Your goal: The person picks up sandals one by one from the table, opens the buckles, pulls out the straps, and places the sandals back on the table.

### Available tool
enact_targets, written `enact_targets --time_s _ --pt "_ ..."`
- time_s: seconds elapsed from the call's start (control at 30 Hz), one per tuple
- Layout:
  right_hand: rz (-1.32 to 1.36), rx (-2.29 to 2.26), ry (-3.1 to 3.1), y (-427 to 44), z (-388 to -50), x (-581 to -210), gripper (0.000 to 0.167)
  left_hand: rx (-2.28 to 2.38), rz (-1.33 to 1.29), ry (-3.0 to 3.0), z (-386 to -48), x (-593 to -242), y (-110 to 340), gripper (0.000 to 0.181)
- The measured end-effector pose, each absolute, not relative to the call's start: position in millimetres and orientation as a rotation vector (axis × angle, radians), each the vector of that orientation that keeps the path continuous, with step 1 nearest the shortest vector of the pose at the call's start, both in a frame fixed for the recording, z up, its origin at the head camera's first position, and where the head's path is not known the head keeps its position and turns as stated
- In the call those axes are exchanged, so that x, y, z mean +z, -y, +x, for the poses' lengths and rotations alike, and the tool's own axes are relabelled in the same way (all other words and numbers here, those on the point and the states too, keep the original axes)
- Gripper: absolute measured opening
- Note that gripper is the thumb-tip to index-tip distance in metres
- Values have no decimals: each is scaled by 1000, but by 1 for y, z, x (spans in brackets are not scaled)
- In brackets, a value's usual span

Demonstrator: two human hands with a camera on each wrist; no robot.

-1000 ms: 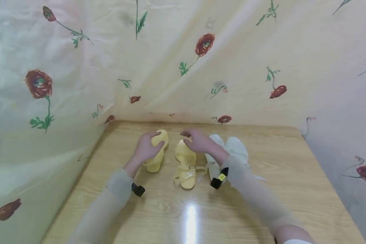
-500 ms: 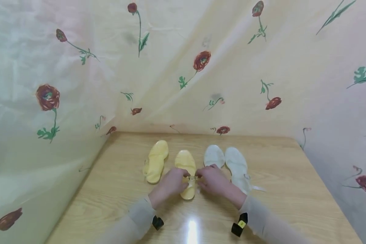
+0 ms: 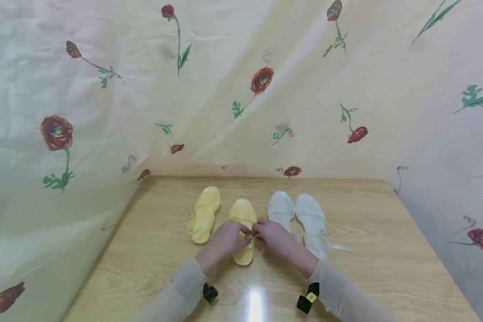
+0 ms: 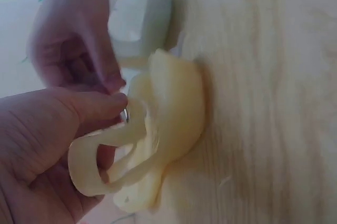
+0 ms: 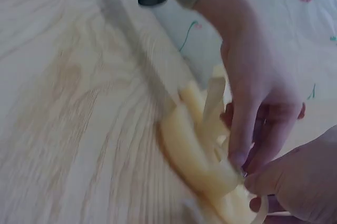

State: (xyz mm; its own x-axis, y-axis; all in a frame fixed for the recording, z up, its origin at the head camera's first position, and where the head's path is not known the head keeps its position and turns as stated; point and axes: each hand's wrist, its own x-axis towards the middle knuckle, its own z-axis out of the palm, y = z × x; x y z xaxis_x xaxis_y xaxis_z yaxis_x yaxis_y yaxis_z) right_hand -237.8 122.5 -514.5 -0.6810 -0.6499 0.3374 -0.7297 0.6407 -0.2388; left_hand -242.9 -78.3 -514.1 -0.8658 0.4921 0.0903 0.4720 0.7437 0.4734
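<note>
A yellow sandal point(image 3: 243, 210) lies near the middle of the wooden table, both hands meeting over its strap. My left hand point(image 3: 224, 241) pinches the strap at its small metal buckle point(image 4: 126, 114); in the left wrist view the yellow strap point(image 4: 84, 166) loops by the fingers. My right hand point(image 3: 279, 239) pinches the strap at the same buckle, thumb close to the left thumb. In the right wrist view the sandal point(image 5: 184, 145) lies under the fingertips of both hands. What the right fingertips hold is partly hidden.
Another yellow sandal point(image 3: 205, 214) lies to the left. Two white sandals point(image 3: 281, 208) point(image 3: 311, 219) lie side by side at the right, close to the right hand, one with a strap sticking out. Flowered cloth point(image 3: 209, 89) stands around the wooden table point(image 3: 386, 250).
From above the sandals, both hands have come down and together onto the middle yellow sandal's strap. Over the last half second the right hand has shifted slightly left, closer to the left fingertips.
</note>
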Motion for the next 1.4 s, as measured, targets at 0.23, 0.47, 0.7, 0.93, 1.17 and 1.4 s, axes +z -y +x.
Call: enact_targets --time_s 0.23,0.47,0.7,0.93,1.17,1.4 --pt "948 648 2658 -119 -222 -528 14 662 939 -2852 -247 -520 77 12" --pt "756 897 2667 -108 -216 -538 13 553 1132 -2912 -243 -520 82 6" --pt "645 1088 2618 -104 -215 -545 10 830 1084 -2755 -251 -527 95 10" --pt "546 1196 2516 -109 -211 -552 7 1078 1010 -2690 -251 -530 97 11" --pt "460 1267 2573 -117 -210 -547 11 1109 902 -2688 -250 -527 92 8" --pt "507 1295 2686 -114 -217 -547 10 1161 822 -2659 -248 -525 98 9"
